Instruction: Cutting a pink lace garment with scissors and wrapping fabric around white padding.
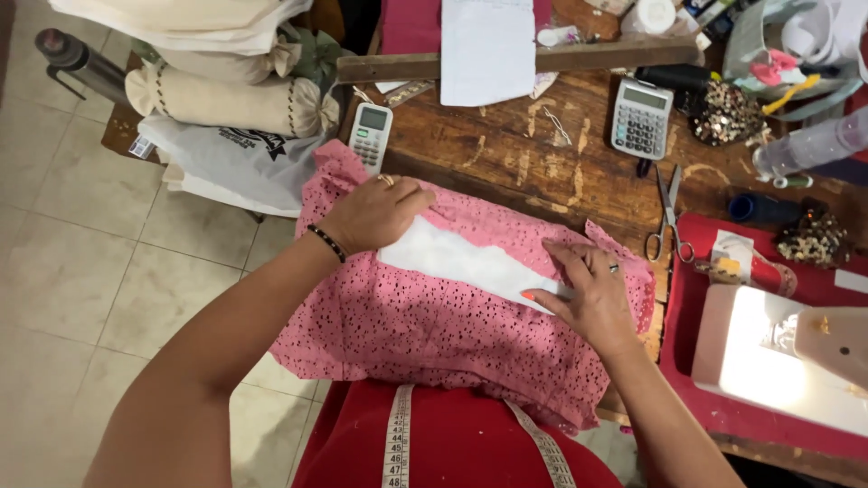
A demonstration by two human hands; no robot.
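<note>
Mid-frame, a white fabric strip runs from upper left to lower right across pink eyelet cloth. The left hand and right hand press it with flat, extended fingers, hiding its ends.

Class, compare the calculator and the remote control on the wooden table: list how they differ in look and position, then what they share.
The calculator is grey, squarish, and lies right of the white paper; the remote control is white, narrow and long, and lies at the table's left edge. The remote control nearly touches the pink eyelet fabric; the calculator lies well apart from it. Both lie face up, with a small screen above buttons.
</note>
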